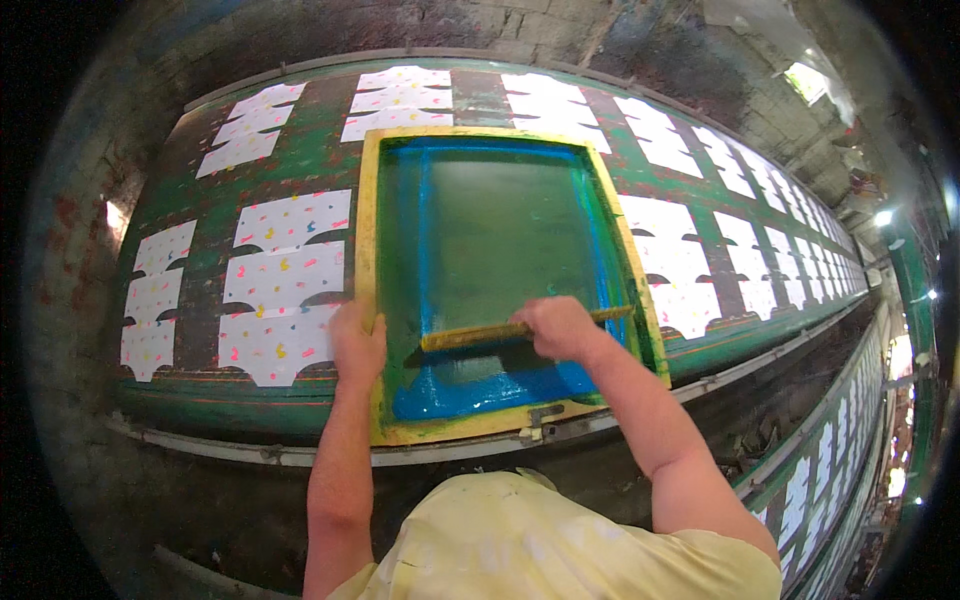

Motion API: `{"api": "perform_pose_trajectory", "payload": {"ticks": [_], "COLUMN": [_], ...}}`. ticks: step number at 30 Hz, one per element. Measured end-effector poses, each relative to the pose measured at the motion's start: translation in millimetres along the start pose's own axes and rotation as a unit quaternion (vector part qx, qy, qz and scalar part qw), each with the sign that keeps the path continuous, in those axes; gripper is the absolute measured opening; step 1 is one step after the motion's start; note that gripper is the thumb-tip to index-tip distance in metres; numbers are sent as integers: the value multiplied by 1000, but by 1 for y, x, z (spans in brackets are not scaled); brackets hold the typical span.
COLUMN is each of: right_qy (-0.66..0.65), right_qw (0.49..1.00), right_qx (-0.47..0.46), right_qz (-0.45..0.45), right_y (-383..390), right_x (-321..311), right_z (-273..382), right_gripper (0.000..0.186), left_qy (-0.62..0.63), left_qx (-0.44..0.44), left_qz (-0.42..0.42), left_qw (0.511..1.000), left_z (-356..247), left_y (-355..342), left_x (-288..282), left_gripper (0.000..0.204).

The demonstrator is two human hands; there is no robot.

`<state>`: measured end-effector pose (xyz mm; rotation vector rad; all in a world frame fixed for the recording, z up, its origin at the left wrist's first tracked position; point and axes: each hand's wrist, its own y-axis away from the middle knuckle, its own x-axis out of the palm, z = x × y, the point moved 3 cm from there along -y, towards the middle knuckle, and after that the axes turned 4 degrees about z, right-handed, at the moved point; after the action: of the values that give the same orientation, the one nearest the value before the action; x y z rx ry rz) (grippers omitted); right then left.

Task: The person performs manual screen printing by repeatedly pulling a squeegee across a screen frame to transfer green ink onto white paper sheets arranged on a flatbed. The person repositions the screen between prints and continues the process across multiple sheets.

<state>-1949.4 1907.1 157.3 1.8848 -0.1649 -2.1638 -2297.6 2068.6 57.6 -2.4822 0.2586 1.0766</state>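
Note:
A screen printing frame [650, 340] with a yellow rim, green mesh and blue ink round its inside lies on a long green table. My left hand [355, 340] is closed on the frame's left side. My right hand [555, 330] grips a yellow squeegee [465, 334] lying across the lower part of the mesh, just above a wide band of blue ink [480, 395]. White cut fabric pieces with small coloured prints [285, 275] lie in groups left of the frame; more white pieces [665, 260] lie to the right and behind it.
The table's near rail [220, 443] runs below the frame, with a small metal bracket [540, 420] at the frame's edge. A second long table with white pieces [800, 490] is at the lower right. A stained wall [530, 30] rises behind, with lights [883, 217] at right.

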Motion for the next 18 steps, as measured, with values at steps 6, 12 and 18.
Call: {"api": "perform_pose_trajectory", "payload": {"ticks": [6,12,18], "right_qy": [-19,-64,-136], "right_qw": [999,993,972], "right_qx": [7,-34,-96], "right_qz": [-28,-96,-166], "right_y": [81,124,153], "right_x": [27,49,52], "right_z": [58,77,54], "right_gripper": [41,58,57], "left_qy": [-32,-110,-149], "left_qx": [-26,-92,-150], "left_qz": [-29,49,26], "left_qw": [999,988,977], "left_z": [-4,-27,-51], "left_y": [-1,-15,-19], "left_x": [1,-9,-6], "left_gripper": [69,54,44]}}
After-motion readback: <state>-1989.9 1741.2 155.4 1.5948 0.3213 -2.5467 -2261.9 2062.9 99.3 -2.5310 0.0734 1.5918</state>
